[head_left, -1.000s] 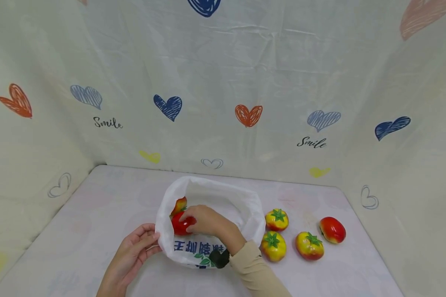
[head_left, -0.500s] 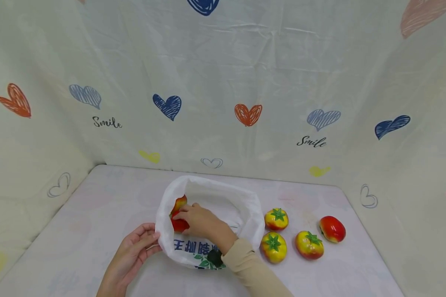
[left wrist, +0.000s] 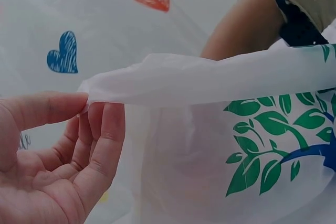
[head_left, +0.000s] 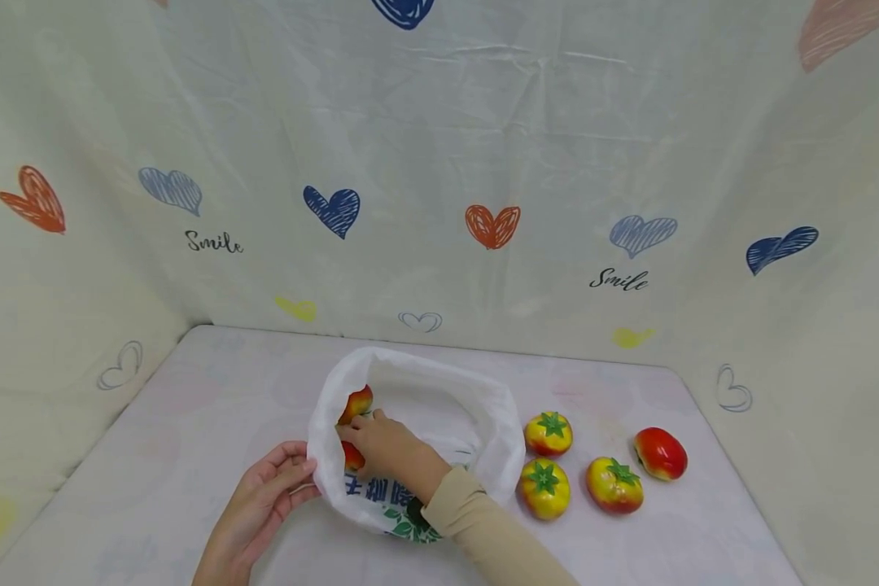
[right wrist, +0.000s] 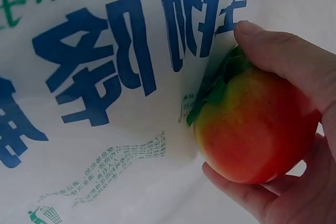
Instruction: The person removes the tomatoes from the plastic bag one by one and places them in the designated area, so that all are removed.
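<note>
A white plastic bag with blue lettering and green leaves stands with its mouth wide. My left hand pinches the left part of its rim between thumb and fingers, plain in the left wrist view, where the bag's edge is folded over. Inside the bag my right hand grips a glossy red persimmon with green leaves, thumb on one side and fingers curled below. In the head view the hand covers much of that persimmon. Another yellow-red persimmon lies behind it, against the bag's left wall.
To the right of the bag, several persimmons rest on the white table: two yellow ones close by the bag, one yellow-red farther right, and a red one on its side. A heart-printed curtain surrounds the table.
My right hand has shifted left and deeper into the bag, taking the red persimmon toward the left wall. My left hand keeps its place on the rim.
</note>
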`<action>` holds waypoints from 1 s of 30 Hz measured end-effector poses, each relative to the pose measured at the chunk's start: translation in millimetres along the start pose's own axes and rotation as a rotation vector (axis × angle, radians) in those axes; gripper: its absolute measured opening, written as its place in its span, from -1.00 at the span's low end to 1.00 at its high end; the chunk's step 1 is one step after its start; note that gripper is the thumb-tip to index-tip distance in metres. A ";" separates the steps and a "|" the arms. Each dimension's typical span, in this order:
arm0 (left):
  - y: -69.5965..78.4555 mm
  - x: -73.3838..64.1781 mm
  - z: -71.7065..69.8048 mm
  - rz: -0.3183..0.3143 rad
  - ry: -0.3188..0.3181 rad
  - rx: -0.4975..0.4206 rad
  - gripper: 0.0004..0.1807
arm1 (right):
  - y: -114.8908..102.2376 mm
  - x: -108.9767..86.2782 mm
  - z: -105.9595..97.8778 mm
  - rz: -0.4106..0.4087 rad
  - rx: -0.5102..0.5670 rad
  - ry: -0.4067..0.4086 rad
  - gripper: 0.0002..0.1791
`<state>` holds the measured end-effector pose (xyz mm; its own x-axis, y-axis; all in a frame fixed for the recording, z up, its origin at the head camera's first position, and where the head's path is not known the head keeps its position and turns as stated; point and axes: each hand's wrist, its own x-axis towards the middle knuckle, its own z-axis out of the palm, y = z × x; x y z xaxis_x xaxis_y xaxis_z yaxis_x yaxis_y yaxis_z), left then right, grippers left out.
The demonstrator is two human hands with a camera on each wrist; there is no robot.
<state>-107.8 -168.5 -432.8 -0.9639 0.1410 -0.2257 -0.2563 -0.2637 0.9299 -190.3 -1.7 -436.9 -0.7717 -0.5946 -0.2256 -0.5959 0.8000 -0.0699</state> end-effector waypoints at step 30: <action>-1.5 0.2 -3.6 0.048 -0.088 -0.053 -0.86 | 32.3 -16.0 -8.3 0.091 0.442 -0.025 -0.35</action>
<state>-107.8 -171.5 -435.2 -0.9657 0.2100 -0.1528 -0.2160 -0.3223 0.9217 -199.0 33.0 -427.4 -0.8080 -0.5223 -0.2727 -0.3694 0.8096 -0.4562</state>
